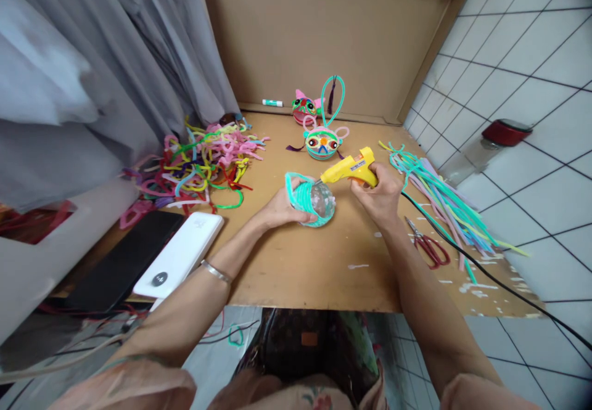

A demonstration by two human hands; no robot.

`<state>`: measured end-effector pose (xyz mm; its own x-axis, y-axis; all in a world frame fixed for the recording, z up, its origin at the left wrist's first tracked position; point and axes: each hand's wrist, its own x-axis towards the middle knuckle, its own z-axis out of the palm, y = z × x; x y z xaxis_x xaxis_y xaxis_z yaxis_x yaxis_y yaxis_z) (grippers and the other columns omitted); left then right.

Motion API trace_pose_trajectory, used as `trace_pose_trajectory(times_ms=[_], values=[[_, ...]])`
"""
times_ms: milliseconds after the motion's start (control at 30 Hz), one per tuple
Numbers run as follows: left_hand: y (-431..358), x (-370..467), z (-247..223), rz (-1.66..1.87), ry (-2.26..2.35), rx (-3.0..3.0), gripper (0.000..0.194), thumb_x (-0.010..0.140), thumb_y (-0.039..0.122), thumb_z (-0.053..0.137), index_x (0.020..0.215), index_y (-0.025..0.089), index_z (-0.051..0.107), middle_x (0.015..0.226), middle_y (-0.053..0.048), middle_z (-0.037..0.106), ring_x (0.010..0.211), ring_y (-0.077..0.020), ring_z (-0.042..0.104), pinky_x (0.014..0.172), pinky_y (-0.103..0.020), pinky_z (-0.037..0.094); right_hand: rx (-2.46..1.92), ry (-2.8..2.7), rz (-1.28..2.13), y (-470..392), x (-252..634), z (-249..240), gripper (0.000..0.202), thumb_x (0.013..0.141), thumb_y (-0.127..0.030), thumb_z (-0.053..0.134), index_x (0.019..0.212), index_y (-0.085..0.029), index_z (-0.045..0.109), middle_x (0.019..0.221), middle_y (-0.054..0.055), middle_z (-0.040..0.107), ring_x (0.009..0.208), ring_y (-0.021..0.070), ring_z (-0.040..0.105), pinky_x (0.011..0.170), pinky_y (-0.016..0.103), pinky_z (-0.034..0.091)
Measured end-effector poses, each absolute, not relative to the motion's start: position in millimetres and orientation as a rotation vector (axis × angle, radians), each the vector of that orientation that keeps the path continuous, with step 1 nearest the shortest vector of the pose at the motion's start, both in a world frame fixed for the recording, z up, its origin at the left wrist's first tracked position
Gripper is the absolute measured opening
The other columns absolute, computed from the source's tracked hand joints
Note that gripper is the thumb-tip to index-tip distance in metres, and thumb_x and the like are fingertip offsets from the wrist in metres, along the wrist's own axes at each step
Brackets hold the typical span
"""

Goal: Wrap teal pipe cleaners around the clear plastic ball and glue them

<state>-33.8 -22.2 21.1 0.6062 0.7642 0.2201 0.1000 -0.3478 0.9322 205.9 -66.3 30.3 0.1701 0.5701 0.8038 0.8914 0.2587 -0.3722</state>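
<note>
My left hand (283, 208) is closed around a clear rounded container (325, 203), tilted over the table. Turquoise pipe cleaner (303, 195) is wound about part of it, and a loop of it sticks up near my fingers. In my right hand (380, 195) is a yellow glue gun (349, 168), its nozzle pointing left and down at the container's upper edge by the wound rows. Whether the nozzle touches cannot be made out. Behind them stands a finished-looking animal-face ornament (322, 143) with a turquoise loop handle, and a pink-eared one (305, 108) is farther back.
Left lies a heap of coloured pipe cleaners (198, 163), with a white power bank (180, 254) and a black slab (124, 262) nearer. Right are straight pipe cleaners (444, 200), red-handled scissors (428, 246), a black cord (481, 274) and a red-lidded jar (481, 151). A marker (272, 103) lies at the back.
</note>
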Motion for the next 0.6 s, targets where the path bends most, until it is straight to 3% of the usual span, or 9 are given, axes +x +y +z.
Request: trace_pose_trajectory(times_ms=[133, 300, 467, 600], values=[[-17.3, -34.1, 17.6, 0.847, 0.652, 1.837, 0.082, 0.048, 0.039, 0.088, 0.120, 0.018, 0.057, 0.121, -0.010, 0.067, 0.111, -0.0300, 0.064, 0.097, -0.042, 0.052, -1.384, -1.535, -0.335, -68.6, 201.9, 33.5, 0.019, 0.071, -0.036, 0.060, 0.084, -0.022, 0.057, 0.071, -0.001, 0.062, 0.060, 0.0167, 0.056, 0.060, 0.031, 0.046], [-17.9, -34.7, 18.1, 0.819, 0.682, 1.811, 0.083, 0.050, 0.038, 0.088, 0.123, 0.018, 0.055, 0.127, -0.012, 0.065, 0.114, -0.0300, 0.064, 0.097, -0.042, 0.052, -1.440, -1.356, -0.250, -63.5, 201.4, 34.7, 0.022, 0.067, -0.039, 0.061, 0.081, -0.023, 0.057, 0.069, -0.002, 0.061, 0.058, 0.0146, 0.051, 0.056, 0.028, 0.042], [-22.4, -33.3, 21.4, 0.817, 0.675, 1.772, 0.082, 0.051, 0.038, 0.086, 0.125, 0.018, 0.054, 0.124, -0.011, 0.066, 0.116, -0.0308, 0.062, 0.100, -0.042, 0.051, -1.602, -1.168, -0.196, -46.9, 222.1, 21.3, 0.027, 0.065, -0.047, 0.063, 0.066, -0.024, 0.049, 0.058, -0.004, 0.048, 0.055, 0.0136, 0.041, 0.055, 0.028, 0.036], [-23.3, -31.8, 21.1, 0.807, 0.704, 1.728, 0.088, 0.049, 0.038, 0.086, 0.127, 0.017, 0.053, 0.124, -0.012, 0.066, 0.116, -0.0314, 0.062, 0.101, -0.043, 0.051, -1.811, -1.153, -0.174, -38.7, 237.8, 0.9, 0.032, 0.066, -0.054, 0.062, 0.065, -0.024, 0.051, 0.065, -0.002, 0.049, 0.063, 0.0174, 0.045, 0.061, 0.031, 0.040]])
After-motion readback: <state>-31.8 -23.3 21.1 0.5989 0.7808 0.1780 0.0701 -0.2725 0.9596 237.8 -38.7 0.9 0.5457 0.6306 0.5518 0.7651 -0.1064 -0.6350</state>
